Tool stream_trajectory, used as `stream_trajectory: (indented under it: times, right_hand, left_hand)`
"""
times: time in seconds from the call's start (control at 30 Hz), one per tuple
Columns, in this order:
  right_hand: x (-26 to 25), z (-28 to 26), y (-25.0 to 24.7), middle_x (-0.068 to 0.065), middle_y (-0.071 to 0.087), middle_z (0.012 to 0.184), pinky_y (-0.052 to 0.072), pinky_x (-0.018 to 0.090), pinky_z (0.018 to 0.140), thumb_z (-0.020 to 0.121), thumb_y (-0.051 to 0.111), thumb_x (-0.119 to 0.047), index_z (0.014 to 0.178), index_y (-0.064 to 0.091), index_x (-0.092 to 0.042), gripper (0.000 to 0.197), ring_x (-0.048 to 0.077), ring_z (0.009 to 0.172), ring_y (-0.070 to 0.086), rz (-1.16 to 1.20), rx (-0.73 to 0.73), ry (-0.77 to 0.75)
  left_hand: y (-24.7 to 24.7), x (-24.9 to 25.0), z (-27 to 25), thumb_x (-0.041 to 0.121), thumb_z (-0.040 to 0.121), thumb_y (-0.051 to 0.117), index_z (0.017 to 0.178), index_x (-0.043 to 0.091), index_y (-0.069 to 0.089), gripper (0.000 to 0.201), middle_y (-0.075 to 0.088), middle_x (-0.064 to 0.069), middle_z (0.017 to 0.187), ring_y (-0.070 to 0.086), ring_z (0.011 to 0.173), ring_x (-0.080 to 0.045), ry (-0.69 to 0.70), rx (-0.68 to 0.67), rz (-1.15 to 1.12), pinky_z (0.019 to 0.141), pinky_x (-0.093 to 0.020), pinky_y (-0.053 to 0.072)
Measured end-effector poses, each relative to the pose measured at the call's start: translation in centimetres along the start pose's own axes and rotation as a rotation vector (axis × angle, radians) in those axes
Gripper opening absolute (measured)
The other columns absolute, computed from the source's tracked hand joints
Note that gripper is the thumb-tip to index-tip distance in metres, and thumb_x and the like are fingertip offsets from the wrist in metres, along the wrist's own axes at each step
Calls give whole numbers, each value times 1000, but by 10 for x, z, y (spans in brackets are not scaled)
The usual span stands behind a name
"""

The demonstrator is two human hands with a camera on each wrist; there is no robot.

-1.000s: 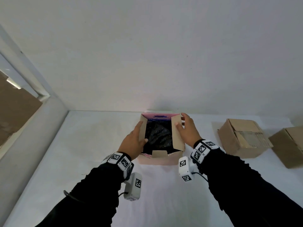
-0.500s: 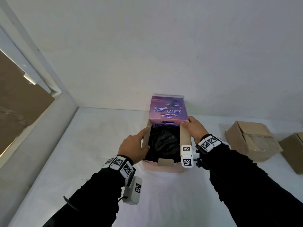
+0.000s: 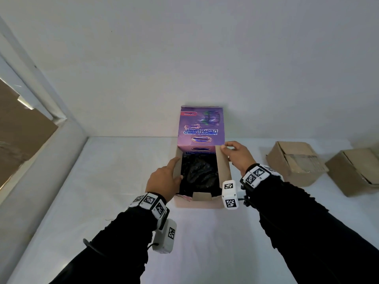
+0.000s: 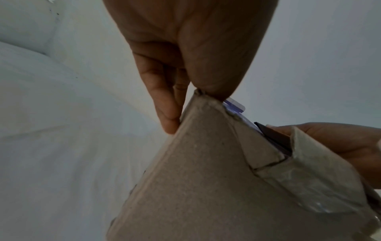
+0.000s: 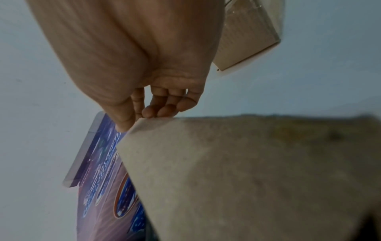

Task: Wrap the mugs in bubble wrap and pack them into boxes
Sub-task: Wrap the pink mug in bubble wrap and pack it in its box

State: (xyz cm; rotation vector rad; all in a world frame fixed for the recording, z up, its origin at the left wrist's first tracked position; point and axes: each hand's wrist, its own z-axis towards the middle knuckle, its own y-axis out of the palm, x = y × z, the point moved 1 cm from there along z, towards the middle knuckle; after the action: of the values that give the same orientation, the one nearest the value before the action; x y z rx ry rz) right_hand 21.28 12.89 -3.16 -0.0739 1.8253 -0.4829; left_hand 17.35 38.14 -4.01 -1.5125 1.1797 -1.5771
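A pink and purple printed box [image 3: 196, 201] stands open on the white table [image 3: 102, 181], with its purple lid [image 3: 202, 128] upright at the back. Inside lies a dark wrapped bundle [image 3: 200, 171]; no mug surface shows. My left hand [image 3: 175, 171] pinches the left side flap [image 3: 178, 162] between thumb and fingers, as the left wrist view shows at the flap's corner [image 4: 198, 97]. My right hand [image 3: 225, 147] pinches the far corner of the right side flap [image 3: 223, 167]. The right wrist view shows that flap [image 5: 247, 171] beside the lid [image 5: 98, 171].
Two plain brown cardboard boxes [image 3: 295, 162] [image 3: 354, 171] sit on the table to the right of the open box. A white wall runs close behind. A sloping window ledge [image 3: 41, 160] borders the table on the left.
The purple lid now stands upright behind the opening. My right hand has slid from lying across the right flap to its far corner. My left hand stays at the left flap.
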Motion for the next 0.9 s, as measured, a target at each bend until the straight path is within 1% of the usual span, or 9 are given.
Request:
stream_trajectory:
  times: [0.07, 0.2, 0.3, 0.4, 0.57, 0.67, 0.73, 0.8, 0.9]
  right_hand:
    - [3, 1, -3, 1, 61, 86, 49, 38, 84, 90, 65, -31, 99, 61, -17, 17, 23, 83, 59, 7, 48, 2]
    - [5, 2, -7, -1, 57, 70, 46, 33, 73, 88, 67, -25, 88, 59, -18, 11, 20, 70, 55, -44, 91, -51]
    - [6, -2, -8, 2, 61, 73, 49, 37, 74, 90, 62, -20, 91, 62, -21, 2, 22, 70, 56, -73, 100, -86]
    - [8, -6, -11, 2, 60, 75, 51, 39, 77, 90, 53, -11, 99, 64, -22, 18, 20, 71, 56, -58, 61, -83]
    - [-8, -32, -24, 2, 62, 86, 42, 12, 58, 89, 37, 8, 106, 65, -1, 34, 5, 68, 56, 233, -108, -128]
    - [-7, -44, -29, -1, 64, 97, 38, 18, 60, 94, 35, -5, 106, 70, -12, 38, 5, 72, 54, 223, -96, -149]
    - [-2, -53, -32, 0, 62, 92, 32, 22, 58, 96, 34, -14, 106, 71, -16, 38, 9, 65, 52, 312, -102, -113]
    - [2, -64, -33, 4, 61, 82, 30, 26, 55, 94, 33, -12, 110, 68, -13, 39, 13, 58, 52, 392, -113, -120]
    - [11, -79, -35, 9, 62, 69, 29, 30, 52, 78, 35, -11, 117, 63, -10, 49, 21, 53, 51, 440, -132, -129]
  left_hand:
    - [1, 3, -3, 37, 95, 51, 148, 35, 24, 60, 66, -9, 103, 60, 95, -30, 10, 6, 18, 74, -34, 45]
    - [2, 8, -9, 38, 95, 50, 147, 36, 24, 59, 66, -9, 102, 60, 93, -30, 24, 13, 19, 75, -36, 46]
    - [2, 10, -11, 36, 95, 51, 147, 35, 26, 57, 67, -9, 100, 61, 92, -31, 8, 18, -1, 75, -37, 49]
    - [3, 14, -8, 34, 95, 50, 145, 32, 30, 54, 68, -7, 102, 62, 91, -31, -3, 43, -6, 73, -37, 50]
    - [5, 23, -6, 32, 97, 43, 120, 13, 50, 31, 65, -12, 100, 61, 87, -34, -15, 89, 4, 65, -34, 41]
    - [12, 25, -11, 34, 99, 40, 121, 15, 50, 31, 59, -9, 102, 59, 90, -33, 6, 82, -23, 69, -36, 43]
    - [16, 22, -17, 36, 100, 38, 119, 18, 54, 31, 54, -5, 103, 59, 88, -30, -8, 114, -97, 68, -35, 44]
    - [17, 15, -23, 39, 100, 38, 107, 17, 61, 32, 52, -2, 104, 58, 84, -26, -3, 191, -222, 66, -33, 44]
    - [17, 14, -35, 44, 98, 33, 70, 18, 53, 43, 48, 1, 82, 51, 67, -18, 89, 343, -488, 57, -33, 40]
